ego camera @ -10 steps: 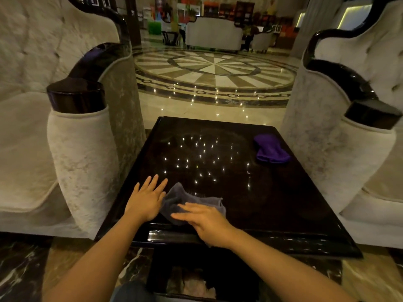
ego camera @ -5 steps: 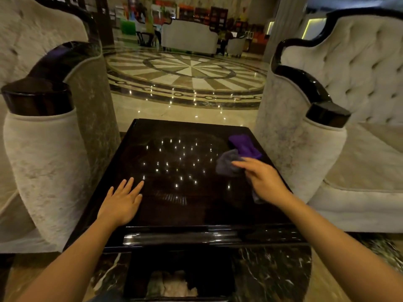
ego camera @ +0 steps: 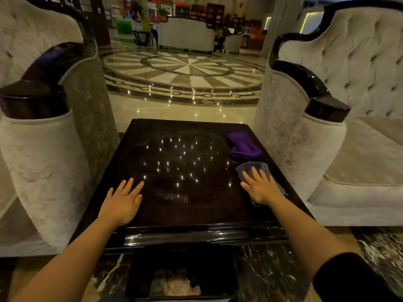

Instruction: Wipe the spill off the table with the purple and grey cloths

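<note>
The dark, shiny desk point(ego camera: 187, 205) sits between two big pale armchairs. The right hand point(ego camera: 260, 188) lies flat on the grey cloth point(ego camera: 250, 168), with the fingers spread out and not curled around it. So the hand is open and pressing down on the cloth, not gripping it. The grey cloth is at the right side of the desk, close to the edge. Some of it sticks out past the fingers and some peeks out under the wrist.

The purple cloth point(ego camera: 244, 146) lies just behind the grey one, farther from the person, in a soft bunch. No hand is touching it. The two cloths are very near each other, but I cannot tell if they touch.

The left hand point(ego camera: 122, 201) is flat and open on the bare desk, near the front left. It holds nothing. It looks like it is just leaning there.

The desk top is full of little bright dots, which are lights shining back from above. There are faint round smears in the middle. I cannot tell if a wet spill is there, because the top is so dark and shiny.

I think the wiping with the grey cloth is under way. The purple cloth looks like it is waiting for its turn, so that part seems left to do.
</note>
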`<control>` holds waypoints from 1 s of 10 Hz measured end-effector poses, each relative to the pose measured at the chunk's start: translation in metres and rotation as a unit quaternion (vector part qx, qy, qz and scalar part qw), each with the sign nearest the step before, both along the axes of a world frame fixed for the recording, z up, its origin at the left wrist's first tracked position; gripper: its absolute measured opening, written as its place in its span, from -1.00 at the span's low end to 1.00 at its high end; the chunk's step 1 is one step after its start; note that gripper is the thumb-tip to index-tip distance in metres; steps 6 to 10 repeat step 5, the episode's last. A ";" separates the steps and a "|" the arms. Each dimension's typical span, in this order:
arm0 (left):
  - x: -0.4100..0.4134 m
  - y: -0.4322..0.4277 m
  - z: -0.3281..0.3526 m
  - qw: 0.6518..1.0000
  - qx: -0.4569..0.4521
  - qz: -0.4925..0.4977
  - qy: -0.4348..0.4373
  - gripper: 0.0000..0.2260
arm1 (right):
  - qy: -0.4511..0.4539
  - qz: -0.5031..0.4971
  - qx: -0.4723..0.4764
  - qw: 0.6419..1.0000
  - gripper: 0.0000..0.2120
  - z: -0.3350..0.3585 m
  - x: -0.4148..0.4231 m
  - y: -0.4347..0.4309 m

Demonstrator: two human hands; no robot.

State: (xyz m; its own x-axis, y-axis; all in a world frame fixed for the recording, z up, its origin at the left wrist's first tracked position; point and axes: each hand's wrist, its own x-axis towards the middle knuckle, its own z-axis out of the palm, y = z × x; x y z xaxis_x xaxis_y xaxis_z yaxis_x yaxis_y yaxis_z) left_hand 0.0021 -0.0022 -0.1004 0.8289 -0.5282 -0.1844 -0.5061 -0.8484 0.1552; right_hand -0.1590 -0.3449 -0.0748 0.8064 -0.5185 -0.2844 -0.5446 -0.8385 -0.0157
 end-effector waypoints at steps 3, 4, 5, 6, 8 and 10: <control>0.006 -0.012 0.031 0.996 0.089 -0.010 -0.002 -0.54 | -0.172 0.026 -0.023 0.984 -0.44 0.031 0.007 0.074; 0.005 -0.020 0.046 0.998 0.065 0.014 -0.018 -0.52 | -0.188 0.038 -0.042 0.981 -0.43 0.048 0.009 0.093; 0.000 -0.030 0.075 0.997 0.017 0.004 -0.079 -0.50 | -0.190 0.046 -0.047 0.980 -0.41 0.077 0.010 0.113; 0.000 -0.030 0.075 0.997 0.017 0.004 -0.079 -0.50 | -0.190 0.046 -0.047 0.980 -0.41 0.077 0.010 0.113; 0.000 -0.030 0.075 0.997 0.017 0.004 -0.079 -0.50 | -0.190 0.046 -0.047 0.980 -0.41 0.077 0.010 0.113; 0.000 -0.030 0.075 0.997 0.017 0.004 -0.079 -0.50 | -0.190 0.046 -0.047 0.980 -0.41 0.077 0.010 0.113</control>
